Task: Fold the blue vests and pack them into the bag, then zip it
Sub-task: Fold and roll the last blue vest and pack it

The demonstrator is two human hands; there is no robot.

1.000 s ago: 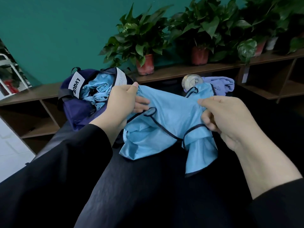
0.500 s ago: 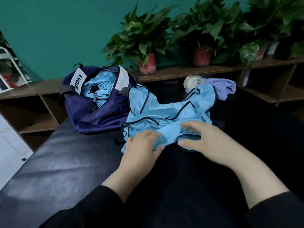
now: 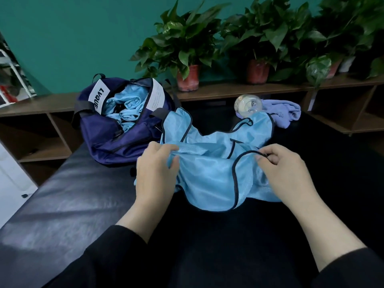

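Observation:
A light blue vest (image 3: 209, 173) with dark trim lies spread on the black padded bench (image 3: 68, 200). My left hand (image 3: 155, 173) pinches the vest's near left edge and lifts it. My right hand (image 3: 284, 171) grips the dark trim on the vest's right side. To the left stands the navy bag (image 3: 116, 140), unzipped, with several rolled blue vests (image 3: 126, 107) inside it. A white label reading LVQUE hangs on the bag's rim.
A clear glass bottle (image 3: 248, 104) lies beside a purple cloth (image 3: 284, 113) at the bench's far end. Potted plants (image 3: 187, 59) line a wooden shelf (image 3: 239, 90) along the teal wall behind. White floor shows past the bench's left edge.
The vest was held up in both hands, then laid flat on the bench. Both hands have now taken hold of its near edge and raised it slightly.

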